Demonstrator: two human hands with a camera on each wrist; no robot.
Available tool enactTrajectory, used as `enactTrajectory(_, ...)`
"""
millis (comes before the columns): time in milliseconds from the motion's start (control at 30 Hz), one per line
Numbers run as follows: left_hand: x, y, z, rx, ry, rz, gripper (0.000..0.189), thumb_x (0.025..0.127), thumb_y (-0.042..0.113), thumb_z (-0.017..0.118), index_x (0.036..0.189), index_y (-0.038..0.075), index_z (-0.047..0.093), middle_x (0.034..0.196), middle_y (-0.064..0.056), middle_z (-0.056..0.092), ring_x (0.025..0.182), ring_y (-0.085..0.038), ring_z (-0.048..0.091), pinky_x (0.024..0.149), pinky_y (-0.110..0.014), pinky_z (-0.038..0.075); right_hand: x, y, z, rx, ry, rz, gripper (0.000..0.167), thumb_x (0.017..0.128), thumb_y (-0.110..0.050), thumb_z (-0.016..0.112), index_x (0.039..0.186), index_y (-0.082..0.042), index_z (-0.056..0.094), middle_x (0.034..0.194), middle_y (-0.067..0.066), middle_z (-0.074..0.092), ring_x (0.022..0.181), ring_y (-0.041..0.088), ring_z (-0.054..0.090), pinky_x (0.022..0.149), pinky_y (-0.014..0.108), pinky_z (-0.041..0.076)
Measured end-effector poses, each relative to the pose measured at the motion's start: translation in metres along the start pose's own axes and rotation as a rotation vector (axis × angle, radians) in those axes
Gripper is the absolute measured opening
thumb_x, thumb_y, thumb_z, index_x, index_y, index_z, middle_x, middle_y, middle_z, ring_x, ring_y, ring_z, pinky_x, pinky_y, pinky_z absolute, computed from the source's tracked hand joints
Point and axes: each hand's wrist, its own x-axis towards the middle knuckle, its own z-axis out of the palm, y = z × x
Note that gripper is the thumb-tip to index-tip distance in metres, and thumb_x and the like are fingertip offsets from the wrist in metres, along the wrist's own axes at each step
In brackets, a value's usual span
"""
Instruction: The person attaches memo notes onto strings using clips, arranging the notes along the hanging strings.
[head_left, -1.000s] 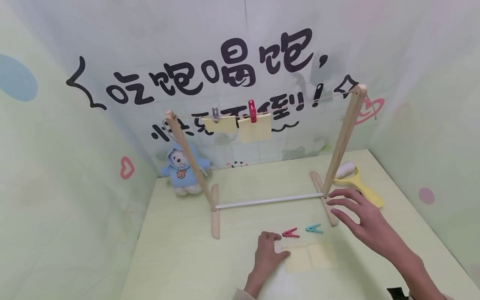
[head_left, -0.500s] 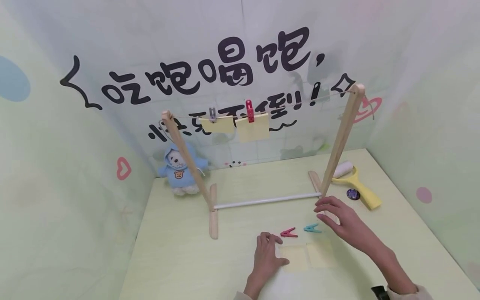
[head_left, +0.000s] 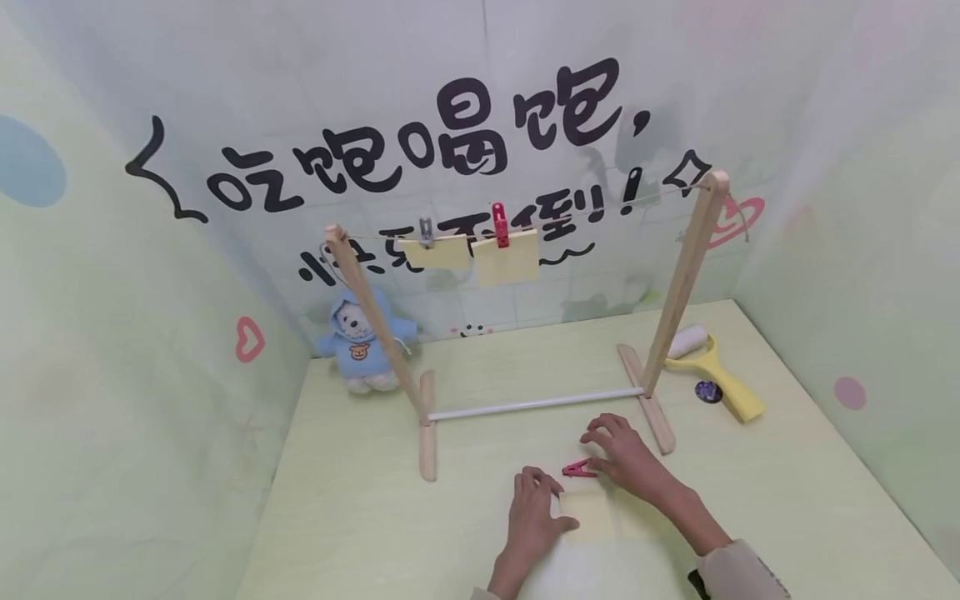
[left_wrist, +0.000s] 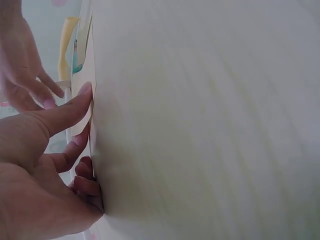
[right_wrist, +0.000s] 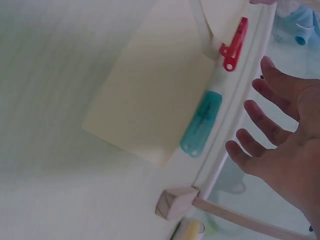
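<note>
Two pale yellow sticky notes lie side by side near the front of the table. My left hand (head_left: 531,512) has its thumb and index finger at the left edge of the nearer-left note (head_left: 587,515); in the left wrist view they pinch along its edge. Above the notes hovers my right hand (head_left: 628,458), fingers spread and loosely bent, holding nothing. Its thumb overlaps the red clothespin (head_left: 577,469) in the head view. The teal clothespin (right_wrist: 201,124) lies by the top edge of the right-hand note (right_wrist: 150,85), hidden under the hand in the head view.
Behind the hands stands a wooden rack (head_left: 684,283) with a string, where a grey clothespin (head_left: 426,232) and a red clothespin (head_left: 500,225) hold notes. A blue-hooded plush toy (head_left: 362,350) sits back left. A yellow lint roller (head_left: 723,379) and dark disc (head_left: 707,392) lie right.
My right hand has moved left and toward me, from beside the rack's right foot to over the clothespins, covering the teal one. My left hand has stayed at the note's left edge.
</note>
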Motion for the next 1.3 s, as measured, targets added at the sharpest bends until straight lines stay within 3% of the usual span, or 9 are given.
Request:
enactTrajectory(233, -0.001, -0.006, 0.004, -0.007, 0.007, 0.021, 0.044, 0.074, 0.027, 0.101, 0.099, 0.007, 0.071, 0.116, -0.002, 0.046, 0.102, -0.016, 0.041, 0.079, -0.027, 0.051, -0.009, 0.008, 0.021, -0.070, 0.054, -0.075, 0.033, 0.073, -0.005, 0.097, 0.096, -0.010, 0.074, 0.112, 0.015, 0.067, 0.116, 0.054, 0.063, 0.094, 0.072, 0.052)
enactTrajectory(467, -0.002, -0.016, 0.017, 0.043, 0.070, 0.067, 0.038, 0.080, 0.025, 0.097, 0.101, 0.006, 0.072, 0.117, -0.003, 0.045, 0.103, -0.017, 0.042, 0.080, -0.027, 0.050, -0.015, 0.002, 0.015, -0.044, -0.002, -0.006, 0.029, 0.077, -0.011, 0.097, 0.096, -0.011, 0.075, 0.115, 0.014, 0.068, 0.124, 0.054, 0.061, 0.103, 0.072, 0.048)
enactTrajectory(533, -0.002, -0.012, 0.012, 0.050, 0.050, 0.062, 0.034, 0.083, 0.025, 0.095, 0.099, 0.008, 0.071, 0.118, -0.003, 0.046, 0.104, -0.018, 0.042, 0.083, -0.027, 0.050, -0.016, 0.001, 0.014, -0.044, -0.009, 0.007, 0.030, 0.076, -0.012, 0.098, 0.096, -0.011, 0.075, 0.116, 0.014, 0.068, 0.125, 0.053, 0.061, 0.105, 0.071, 0.047)
enactTrajectory(700, -0.003, -0.004, 0.002, 0.041, 0.006, 0.021, 0.024, 0.089, 0.021, 0.091, 0.096, 0.010, 0.071, 0.118, -0.001, 0.048, 0.102, -0.015, 0.041, 0.083, -0.026, 0.047, -0.017, 0.000, 0.014, -0.062, -0.007, -0.007, 0.036, 0.070, -0.007, 0.101, 0.094, -0.010, 0.074, 0.116, 0.016, 0.068, 0.125, 0.054, 0.062, 0.104, 0.070, 0.048)
enactTrajectory(867, -0.002, -0.005, 0.006, 0.041, 0.026, 0.026, 0.019, 0.091, 0.015, 0.089, 0.096, 0.010, 0.071, 0.117, 0.000, 0.049, 0.100, -0.015, 0.042, 0.082, -0.025, 0.046, -0.020, 0.004, 0.017, -0.064, 0.007, -0.018, 0.036, 0.072, -0.003, 0.098, 0.095, -0.010, 0.072, 0.115, 0.015, 0.069, 0.123, 0.053, 0.063, 0.102, 0.069, 0.049)
enactTrajectory(1000, -0.002, -0.006, 0.008, 0.040, 0.053, 0.047, 0.016, 0.092, 0.011, 0.086, 0.098, 0.009, 0.071, 0.116, -0.001, 0.050, 0.100, -0.016, 0.044, 0.080, -0.025, 0.047, -0.020, 0.010, 0.018, -0.071, 0.066, -0.054, 0.038, 0.072, -0.004, 0.098, 0.098, -0.011, 0.071, 0.113, 0.012, 0.070, 0.118, 0.050, 0.065, 0.098, 0.067, 0.050)
enactTrajectory(1133, -0.003, -0.011, 0.013, 0.042, 0.104, 0.087, 0.015, 0.091, 0.009, 0.086, 0.096, 0.009, 0.072, 0.115, -0.003, 0.052, 0.101, -0.018, 0.046, 0.078, -0.026, 0.048, -0.019, 0.010, 0.016, 0.003, 0.112, -0.045, 0.037, 0.074, -0.001, 0.095, 0.102, -0.008, 0.071, 0.112, 0.012, 0.070, 0.114, 0.049, 0.066, 0.095, 0.081, 0.047)
enactTrajectory(1233, -0.004, -0.014, 0.016, 0.025, 0.121, 0.098, 0.014, 0.092, 0.009, 0.085, 0.095, 0.009, 0.071, 0.115, -0.005, 0.055, 0.101, -0.019, 0.047, 0.079, -0.027, 0.049, -0.018, 0.007, 0.012, 0.119, 0.089, 0.040, 0.032, 0.082, 0.001, 0.090, 0.108, -0.005, 0.071, 0.112, 0.012, 0.072, 0.115, 0.049, 0.066, 0.095, 0.091, 0.037)
enactTrajectory(1300, -0.004, -0.013, 0.015, -0.014, 0.103, 0.081, 0.012, 0.094, 0.009, 0.083, 0.095, 0.008, 0.071, 0.115, -0.006, 0.057, 0.101, -0.019, 0.048, 0.079, -0.028, 0.050, -0.017, 0.005, 0.008, 0.206, 0.059, 0.122, 0.028, 0.088, 0.000, 0.086, 0.112, -0.004, 0.072, 0.113, 0.010, 0.075, 0.115, 0.048, 0.068, 0.101, 0.092, 0.033)
